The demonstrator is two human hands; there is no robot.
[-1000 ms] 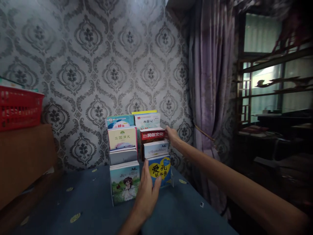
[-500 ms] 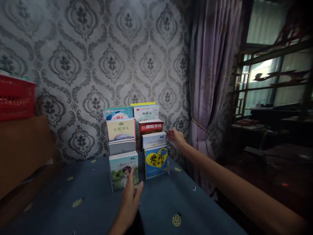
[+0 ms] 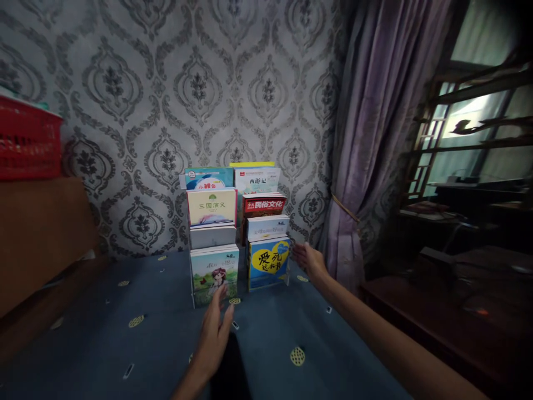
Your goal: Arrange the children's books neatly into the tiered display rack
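Observation:
Two columns of books stand upright in stepped rows on the table. At the front left is a green book with a drawn girl on its cover (image 3: 210, 273); at the front right stands a blue book with a yellow heart (image 3: 268, 262). Behind them rise a cream book (image 3: 212, 207), a red book (image 3: 263, 204) and several others. My left hand (image 3: 214, 330) is open in front of the green book, fingers apart, holding nothing. Beside the right column, my right hand (image 3: 310, 260) is open with fingers stretched toward the blue book's side. Whether its fingertips touch anything is unclear.
A dark blue cloth with yellow spots covers the table (image 3: 158, 322). At the left, a red basket (image 3: 29, 139) sits on a brown cardboard box (image 3: 41, 233). A tied purple curtain (image 3: 350, 166) hangs at the right, before a dark shelf (image 3: 478, 147). Patterned wallpaper is behind.
My right hand has come down from beside the red book to beside the blue book. My left hand has drawn slightly back from the green book. The view has shifted a little.

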